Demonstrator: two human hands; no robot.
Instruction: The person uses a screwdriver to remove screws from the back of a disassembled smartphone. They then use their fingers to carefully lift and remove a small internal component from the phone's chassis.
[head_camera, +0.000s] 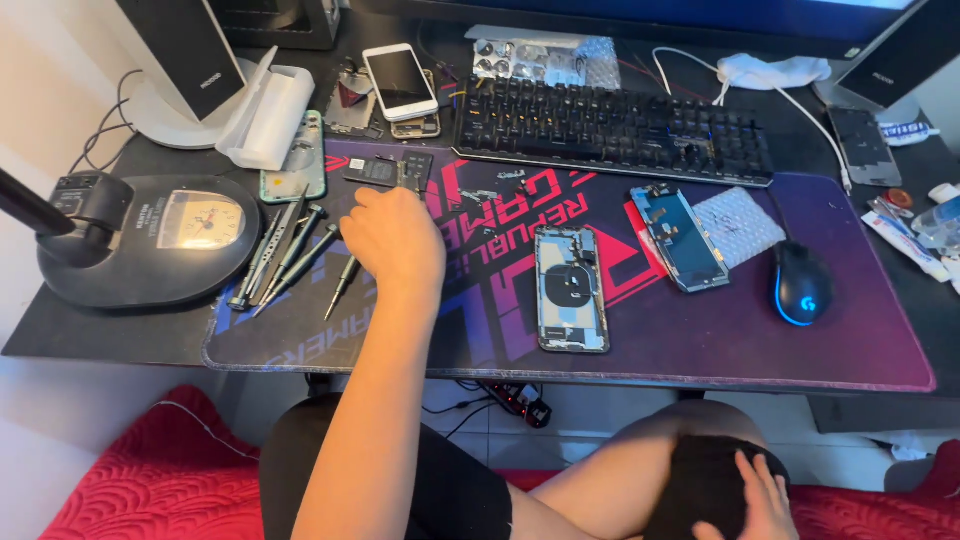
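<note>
Two hands apart: left hand curled knuckles-up at centre-left over small parts, grip hidden, screwdrivers just beside within reach. Right hand lies flat, empty, on knee, lower right. Opened phone face-up mid-desk.

The desk mat looks like smooth matt cloth, printed purple and red, over a dull black bench. On the mat's middle lies an opened phone with bare metal frame and shiny inner parts. Right of it, a screen panel shows glossy glass, resting partly on crinkled clear bubble wrap. Further right sits a mouse of satin black plastic. At the mat's left edge, the screwdrivers have slim metal shafts beside the left hand. Behind the mat, the keyboard is matt black plastic. Below the bench, quilted red fabric looks textured.
</note>
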